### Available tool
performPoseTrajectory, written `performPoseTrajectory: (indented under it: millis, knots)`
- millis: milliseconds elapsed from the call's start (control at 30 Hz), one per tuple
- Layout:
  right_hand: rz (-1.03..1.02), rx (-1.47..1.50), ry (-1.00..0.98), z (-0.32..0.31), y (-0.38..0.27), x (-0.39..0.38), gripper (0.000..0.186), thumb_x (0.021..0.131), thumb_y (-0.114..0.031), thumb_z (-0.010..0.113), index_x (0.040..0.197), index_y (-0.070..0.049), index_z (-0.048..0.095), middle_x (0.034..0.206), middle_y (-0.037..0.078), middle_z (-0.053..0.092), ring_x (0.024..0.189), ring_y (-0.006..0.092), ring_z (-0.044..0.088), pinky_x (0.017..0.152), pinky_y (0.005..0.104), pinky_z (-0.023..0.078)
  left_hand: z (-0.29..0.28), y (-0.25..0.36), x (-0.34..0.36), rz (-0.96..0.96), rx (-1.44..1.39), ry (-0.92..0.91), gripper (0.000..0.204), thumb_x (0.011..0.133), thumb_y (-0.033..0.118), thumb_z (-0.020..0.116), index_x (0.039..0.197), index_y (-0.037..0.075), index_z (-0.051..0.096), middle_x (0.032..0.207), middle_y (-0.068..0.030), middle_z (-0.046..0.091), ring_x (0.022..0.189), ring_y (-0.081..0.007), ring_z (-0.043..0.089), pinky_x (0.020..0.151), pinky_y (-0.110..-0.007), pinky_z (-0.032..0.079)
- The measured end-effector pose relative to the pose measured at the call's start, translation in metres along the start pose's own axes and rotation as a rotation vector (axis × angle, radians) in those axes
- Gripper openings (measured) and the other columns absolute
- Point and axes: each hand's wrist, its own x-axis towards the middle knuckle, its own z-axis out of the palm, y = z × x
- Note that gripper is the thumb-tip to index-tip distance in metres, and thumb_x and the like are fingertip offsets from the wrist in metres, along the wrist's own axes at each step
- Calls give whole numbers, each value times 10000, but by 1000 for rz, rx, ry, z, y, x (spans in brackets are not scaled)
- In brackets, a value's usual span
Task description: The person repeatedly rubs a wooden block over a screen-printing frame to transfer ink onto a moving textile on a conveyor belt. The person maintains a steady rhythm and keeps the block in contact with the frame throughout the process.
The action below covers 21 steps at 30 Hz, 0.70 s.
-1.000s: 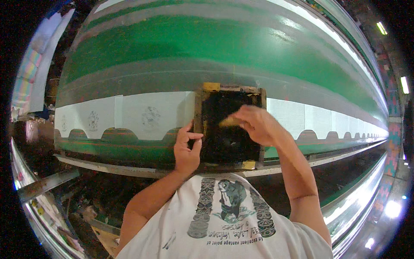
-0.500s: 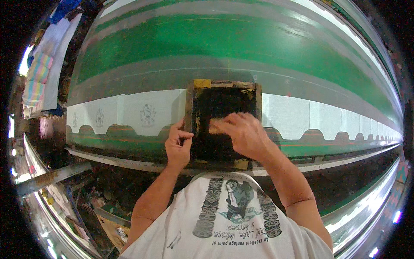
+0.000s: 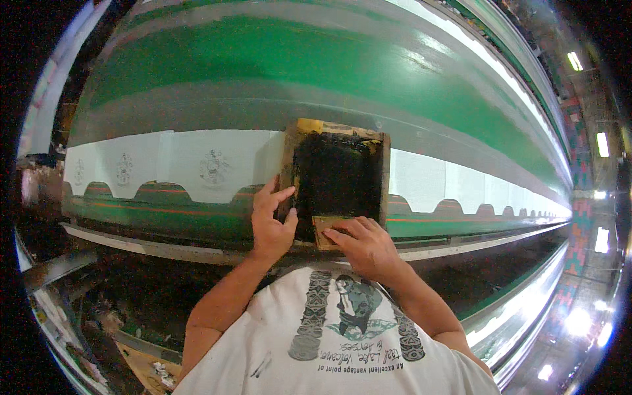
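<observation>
A wooden-edged screen printing frame [image 3: 386, 174] with a dark, ink-covered mesh lies over the row of white fabric pieces at the table's near edge. My left hand [image 3: 272, 220] grips its left rail, thumb and forefinger reaching over the wood. In my right hand [image 3: 366, 245] is a squeegee [image 3: 322, 230] with a flat wooden grip, held at the near end of the mesh. Its blade edge is hidden. Left of the frame, a white fabric piece [image 3: 250, 155] carries a dark crest print; whatever lies under the frame cannot be seen.
The long green and grey printing table [image 3: 263, 66] stretches away ahead of me. More white pieces with scalloped near edges [image 3: 421, 178] run to the right, unprinted where visible. A metal rail [image 3: 164, 247] follows the table's near side. Bright lamps [image 3: 602, 145] show at far right.
My right hand has drawn the squeegee from mid-mesh toward me to the near end. My left hand's fingers have spread more along the rail. The whole view has shifted a little rightward.
</observation>
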Motion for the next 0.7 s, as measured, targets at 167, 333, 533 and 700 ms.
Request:
performPoseTrajectory:
  millis: [167, 333, 533, 700]
  knots:
    - [-34, -65, 15, 0, 2, -9, 469, 834, -46, 809, 1301, -77, 786, 1268, 122, 750, 1111, 359, 734, 959, 488, 610, 1, -7, -1, 39, 43, -30, 547, 756, -78, 751, 1272, 95, 808, 1542, -238, 643, 1472, -411, 578, 1266, -478, 422]
    - [5, 21, 119, -3, 11, -18, 461, 834, -57, 841, 1291, -82, 785, 1283, 118, 760, 1135, 357, 744, 987, 496, 602, -2, 10, -3, -76, -3, -36, 380, 741, -80, 736, 1086, 51, 828, 1575, -235, 626, 1472, -391, 575, 1269, -460, 409]
    - [87, 18, 241, -14, 39, -66, 483, 824, -34, 840, 1300, -93, 791, 1300, 121, 759, 1206, 364, 732, 1015, 500, 596, 44, 30, -15, -92, -106, -47, 290, 739, -109, 738, 990, 18, 808, 1595, -225, 609, 1465, -361, 582, 1237, -430, 436]
    - [165, 27, 298, -35, 83, -128, 537, 803, 12, 788, 1330, -88, 783, 1339, 135, 747, 1268, 386, 708, 1072, 518, 584, 123, 62, -29, -17, -154, -52, 301, 741, -117, 737, 990, 37, 807, 1587, -230, 608, 1453, -357, 589, 1165, -399, 500]
